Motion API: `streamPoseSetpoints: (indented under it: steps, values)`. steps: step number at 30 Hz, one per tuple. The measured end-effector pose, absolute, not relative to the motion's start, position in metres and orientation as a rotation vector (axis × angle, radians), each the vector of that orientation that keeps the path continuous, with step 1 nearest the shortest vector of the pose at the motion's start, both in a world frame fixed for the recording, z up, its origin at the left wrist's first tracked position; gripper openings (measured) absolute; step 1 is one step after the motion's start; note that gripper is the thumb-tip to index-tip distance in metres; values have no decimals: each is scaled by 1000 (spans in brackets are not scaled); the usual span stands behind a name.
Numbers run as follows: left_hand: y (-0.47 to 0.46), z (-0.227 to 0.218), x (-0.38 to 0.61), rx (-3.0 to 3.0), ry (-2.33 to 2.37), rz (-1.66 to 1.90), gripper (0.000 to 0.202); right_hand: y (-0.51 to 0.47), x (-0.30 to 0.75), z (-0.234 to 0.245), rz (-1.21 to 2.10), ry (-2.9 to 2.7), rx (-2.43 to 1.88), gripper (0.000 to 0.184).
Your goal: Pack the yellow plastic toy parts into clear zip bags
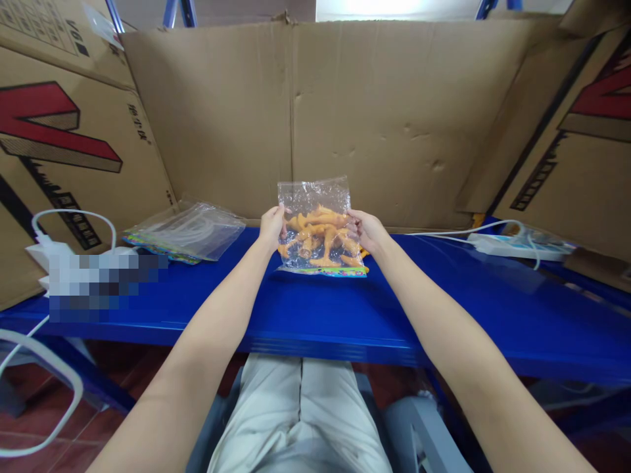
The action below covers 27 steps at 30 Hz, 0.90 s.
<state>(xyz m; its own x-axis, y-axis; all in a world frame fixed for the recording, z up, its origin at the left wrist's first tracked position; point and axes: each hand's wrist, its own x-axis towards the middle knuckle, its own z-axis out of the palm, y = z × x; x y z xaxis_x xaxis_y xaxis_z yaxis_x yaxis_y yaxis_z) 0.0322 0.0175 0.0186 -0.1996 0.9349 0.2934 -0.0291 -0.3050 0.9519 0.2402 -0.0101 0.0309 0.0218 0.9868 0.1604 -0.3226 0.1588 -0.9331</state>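
Observation:
Between my hands, in the head view, is a clear plastic bag [315, 195] with a green, printed strip along its lower edge. Several orange, curved pieces [323, 233] lie inside it; their exact kind I cannot make out. My left hand [273, 225] pinches the bag's left side. On the opposite side, my right hand [367, 230] grips the bag with bent fingers. The bag's upper part stands up, bare of pieces. A bit of orange shows past its right edge, below my right hand.
Flat clear bags [197, 230] are piled at the left on the blue table [315, 309]. White plugs and cables [62, 253] stand near the left edge, partly blurred out. A white power strip [522, 246] lies at the right. Cardboard walls [394, 118] enclose the back and sides.

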Motion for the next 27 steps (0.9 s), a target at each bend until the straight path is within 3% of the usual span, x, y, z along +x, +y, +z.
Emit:
streamPoseSetpoints:
  steps: [6, 16, 27]
  values:
    - [13, 22, 35, 1319, 1141, 1544, 26, -12, 237, 30, 1002, -932, -979, 14]
    - [10, 9, 42, 1711, 982, 1046, 40, 18, 270, 20, 543, -896, -890, 20]
    - [13, 9, 55, 1801, 1133, 1380, 26, 22, 279, 23, 401, -984, -839, 27]
